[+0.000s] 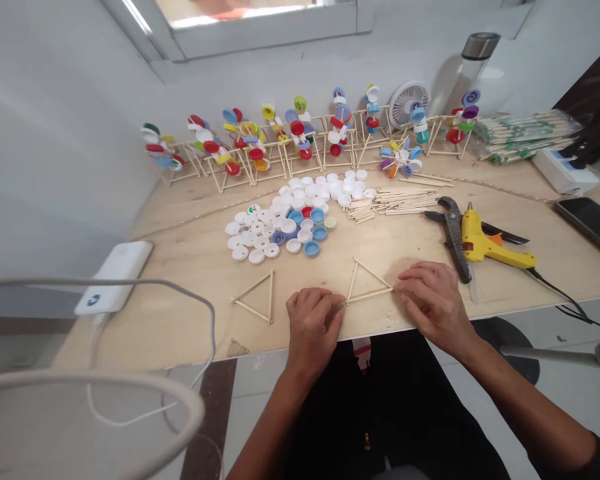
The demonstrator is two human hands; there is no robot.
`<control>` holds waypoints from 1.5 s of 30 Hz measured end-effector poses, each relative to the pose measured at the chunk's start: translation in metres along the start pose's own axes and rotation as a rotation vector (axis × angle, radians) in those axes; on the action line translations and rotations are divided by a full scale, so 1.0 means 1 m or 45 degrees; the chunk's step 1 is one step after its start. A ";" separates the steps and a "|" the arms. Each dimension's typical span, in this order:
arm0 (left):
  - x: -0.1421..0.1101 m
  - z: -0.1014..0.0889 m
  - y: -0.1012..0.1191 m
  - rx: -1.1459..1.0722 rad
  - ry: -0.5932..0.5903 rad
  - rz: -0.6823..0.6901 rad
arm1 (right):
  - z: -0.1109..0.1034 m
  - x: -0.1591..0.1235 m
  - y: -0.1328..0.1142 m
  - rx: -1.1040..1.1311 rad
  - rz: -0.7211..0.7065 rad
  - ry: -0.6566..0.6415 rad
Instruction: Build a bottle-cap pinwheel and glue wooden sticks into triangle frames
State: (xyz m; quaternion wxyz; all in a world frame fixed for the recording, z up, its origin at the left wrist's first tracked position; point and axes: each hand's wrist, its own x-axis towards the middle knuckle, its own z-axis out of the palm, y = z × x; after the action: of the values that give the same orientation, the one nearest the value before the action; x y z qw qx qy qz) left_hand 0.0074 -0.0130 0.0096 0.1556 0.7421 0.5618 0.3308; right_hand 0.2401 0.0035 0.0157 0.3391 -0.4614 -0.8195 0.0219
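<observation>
A triangle of thin wooden sticks point(371, 294) lies flat near the table's front edge, between my two hands. My left hand point(314, 322) pinches its lower left corner, fingers closed. At the right corner, my right hand point(433, 297) has its fingertips closed on the stick end. To the left of my left hand lies a second stick triangle point(271, 297), touched by neither hand. A pile of loose sticks point(405, 200) and many bottle caps point(300, 200), mostly white with some blue, lie beyond my hands.
A yellow glue gun point(485, 243) and black-handled cutters point(453, 230) lie at right, near a phone point(593, 223). Along the wall stand several stick frames with coloured cap wheels point(295, 137). A white power bank point(115, 277) sits at left; a grey cable point(180, 287) crosses the left foreground.
</observation>
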 end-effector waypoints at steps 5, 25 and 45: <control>0.001 0.002 0.000 0.025 0.021 0.014 | 0.007 0.007 -0.014 -0.038 -0.097 0.004; 0.000 0.006 -0.001 0.092 0.051 0.074 | 0.022 0.015 -0.020 -0.070 -0.128 -0.063; -0.006 0.001 -0.001 0.025 0.068 0.068 | 0.006 0.005 -0.014 -0.083 -0.081 0.036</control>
State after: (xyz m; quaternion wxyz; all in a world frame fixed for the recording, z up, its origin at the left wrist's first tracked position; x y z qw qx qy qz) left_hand 0.0067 -0.0187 0.0062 0.1242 0.7492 0.5490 0.3491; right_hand 0.2247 0.0015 0.0187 0.3359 -0.4461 -0.8293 -0.0220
